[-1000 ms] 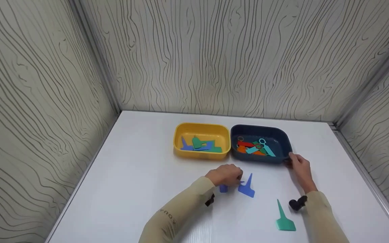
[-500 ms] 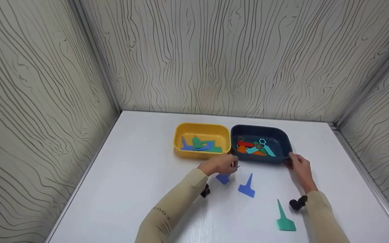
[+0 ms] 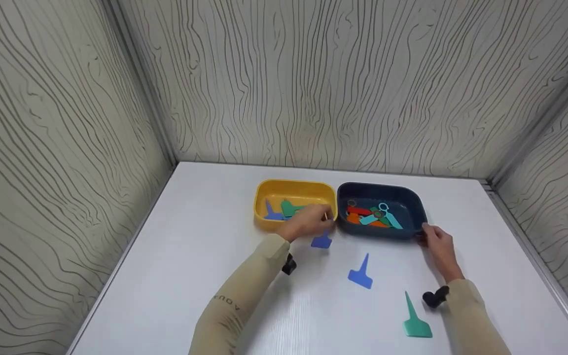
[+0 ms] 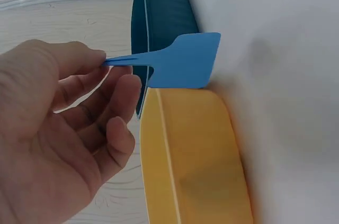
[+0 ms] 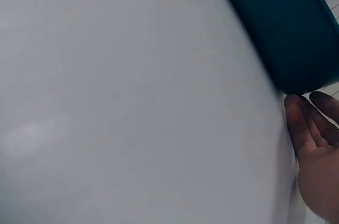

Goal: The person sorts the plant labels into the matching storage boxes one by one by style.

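Observation:
My left hand [image 3: 307, 221] pinches a blue T-shaped plant label [image 4: 185, 61] by its thin pointed stem, between thumb and fingers. The label's wide head hangs just outside the front right corner of the yellow bin [image 4: 204, 144]. In the head view that hand covers part of the bin's front rim and some labels inside. Blue and green labels [image 3: 288, 207] lie in this bin. At the right, my right hand [image 3: 440, 249] touches the front right corner of the navy bin [image 5: 286, 28] with its fingertips, fingers fairly straight.
Inside the navy bin are red, orange, green and light-blue tags [image 3: 392, 221], some with rings. A blue plant label [image 3: 361, 277] and a green one [image 3: 416, 325] lie on the white table [image 3: 190, 256]. Wood-patterned panels [image 3: 284, 88] enclose the back and sides.
From the table in front of the bins, my left hand has carried the blue plant label up and leftward to the yellow bin's front rim. The right hand stays at the navy bin's corner.

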The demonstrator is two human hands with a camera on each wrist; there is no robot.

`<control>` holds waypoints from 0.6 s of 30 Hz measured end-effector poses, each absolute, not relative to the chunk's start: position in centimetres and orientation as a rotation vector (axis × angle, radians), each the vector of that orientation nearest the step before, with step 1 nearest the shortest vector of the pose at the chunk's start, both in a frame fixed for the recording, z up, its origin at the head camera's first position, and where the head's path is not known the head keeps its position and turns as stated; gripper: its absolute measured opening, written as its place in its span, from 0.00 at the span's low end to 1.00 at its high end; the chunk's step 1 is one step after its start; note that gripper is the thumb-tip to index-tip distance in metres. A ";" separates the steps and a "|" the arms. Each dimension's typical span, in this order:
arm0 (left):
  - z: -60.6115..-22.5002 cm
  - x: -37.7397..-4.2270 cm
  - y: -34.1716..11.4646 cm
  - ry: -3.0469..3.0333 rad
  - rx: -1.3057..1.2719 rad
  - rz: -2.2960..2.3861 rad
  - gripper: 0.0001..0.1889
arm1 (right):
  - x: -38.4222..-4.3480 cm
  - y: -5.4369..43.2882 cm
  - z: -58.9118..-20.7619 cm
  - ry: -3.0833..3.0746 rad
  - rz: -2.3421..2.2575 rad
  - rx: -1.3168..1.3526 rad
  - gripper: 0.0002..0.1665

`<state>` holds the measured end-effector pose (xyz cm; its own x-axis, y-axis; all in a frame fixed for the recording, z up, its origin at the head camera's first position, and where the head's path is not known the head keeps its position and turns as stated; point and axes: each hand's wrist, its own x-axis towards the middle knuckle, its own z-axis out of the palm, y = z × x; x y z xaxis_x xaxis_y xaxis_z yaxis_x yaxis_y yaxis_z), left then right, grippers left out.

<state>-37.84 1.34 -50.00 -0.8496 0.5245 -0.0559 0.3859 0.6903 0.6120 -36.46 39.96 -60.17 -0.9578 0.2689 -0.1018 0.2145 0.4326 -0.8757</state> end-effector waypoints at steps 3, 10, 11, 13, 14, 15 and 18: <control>-49.5 -38.3 0.4 2.683 0.676 0.969 0.09 | -36.5 39.9 -60.2 -2.602 1.591 -0.431 0.40; -48.5 -40.2 -1.8 2.739 0.591 1.141 0.10 | -36.4 39.9 -60.0 -2.629 1.585 -0.431 0.42; -48.5 -40.4 -2.1 2.740 0.567 1.157 0.09 | -36.4 39.9 -60.0 -2.635 1.585 -0.429 0.42; -48.4 -40.7 -2.7 2.742 0.530 1.181 0.09 | -36.4 39.9 -59.9 -2.638 1.586 -0.435 0.42; -48.4 -40.9 -2.9 2.751 0.520 1.189 0.09 | -36.4 39.9 -59.9 -2.641 1.586 -0.436 0.43; -48.4 -41.1 -3.2 2.766 0.507 1.188 0.09 | -36.4 39.9 -59.9 -2.643 1.585 -0.437 0.43; -48.5 -41.5 -4.0 2.815 0.449 1.180 0.09 | -36.5 39.9 -60.0 -2.643 1.581 -0.441 0.43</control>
<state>-41.53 -3.99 -48.45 -0.9561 0.2869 0.0598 0.2438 0.6652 0.7057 -36.52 39.94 -59.98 -0.9594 0.2560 -0.1182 0.2253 0.4438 -0.8674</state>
